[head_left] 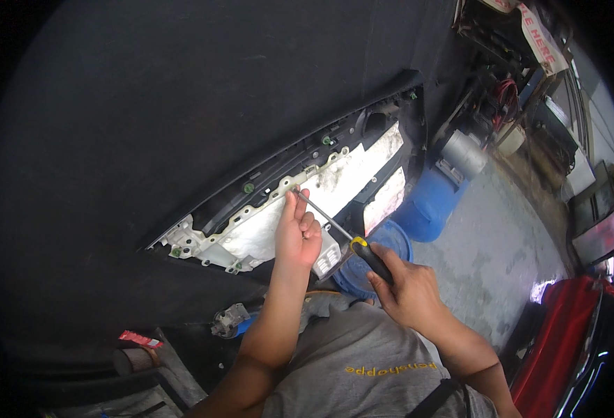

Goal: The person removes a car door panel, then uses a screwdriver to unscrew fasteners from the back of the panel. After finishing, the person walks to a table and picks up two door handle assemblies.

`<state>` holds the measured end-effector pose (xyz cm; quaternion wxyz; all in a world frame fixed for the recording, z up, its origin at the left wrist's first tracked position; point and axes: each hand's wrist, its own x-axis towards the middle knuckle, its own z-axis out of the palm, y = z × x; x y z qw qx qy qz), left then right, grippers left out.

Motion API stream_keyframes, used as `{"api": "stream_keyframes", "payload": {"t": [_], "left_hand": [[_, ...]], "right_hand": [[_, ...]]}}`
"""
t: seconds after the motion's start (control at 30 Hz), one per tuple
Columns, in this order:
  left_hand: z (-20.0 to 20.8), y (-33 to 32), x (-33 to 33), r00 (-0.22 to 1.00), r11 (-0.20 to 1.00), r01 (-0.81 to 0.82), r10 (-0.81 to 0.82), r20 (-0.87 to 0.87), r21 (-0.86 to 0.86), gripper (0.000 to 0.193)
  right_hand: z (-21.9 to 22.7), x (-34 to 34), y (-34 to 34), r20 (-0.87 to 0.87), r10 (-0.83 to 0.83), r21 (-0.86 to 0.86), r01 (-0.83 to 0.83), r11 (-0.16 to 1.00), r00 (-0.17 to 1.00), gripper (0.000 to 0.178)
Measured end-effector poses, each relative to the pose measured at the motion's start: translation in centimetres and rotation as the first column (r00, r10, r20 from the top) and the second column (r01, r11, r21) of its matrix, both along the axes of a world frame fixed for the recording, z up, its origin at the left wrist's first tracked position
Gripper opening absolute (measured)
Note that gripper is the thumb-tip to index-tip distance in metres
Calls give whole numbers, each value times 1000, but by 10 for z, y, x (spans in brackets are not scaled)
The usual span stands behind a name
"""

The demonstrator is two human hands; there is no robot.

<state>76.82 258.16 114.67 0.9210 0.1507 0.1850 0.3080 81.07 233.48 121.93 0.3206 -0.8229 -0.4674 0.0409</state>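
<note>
A car door trim panel [321, 182] lies tilted on the dark surface, with its back showing white padding, a pale bracketed edge and several green clips. My right hand [410, 287] grips a screwdriver [373, 263] by its black and yellow handle. Its long metal shaft runs up and left to the panel's pale edge. There my left hand [298, 233] has its thumb and fingertips pinched together beside the tip. Whether a screw is between those fingers is too small to tell. The left palm rests over or close to the white padding.
Beyond the panel's right end stand a blue container [425, 205] and a round blue lid or tub [390, 244]. A power tool [232, 320] lies near my left forearm. A small red packet [140, 339] is at lower left, a red car body [558, 334] at lower right. Shelves with clutter line the far right.
</note>
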Motion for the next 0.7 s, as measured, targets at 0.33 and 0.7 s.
{"api": "stream_keyframes", "payload": {"t": [0.33,0.7], "left_hand": [[12,3,8,999,996,-51,51,2,-69,22],[10,3,8,996,996,-83,82,-34,-22,18]], "right_hand": [[19,13,10,180,16,-65,-5,998,984,46],[25,23,12,317,10,-83,18,996,948,46]]}}
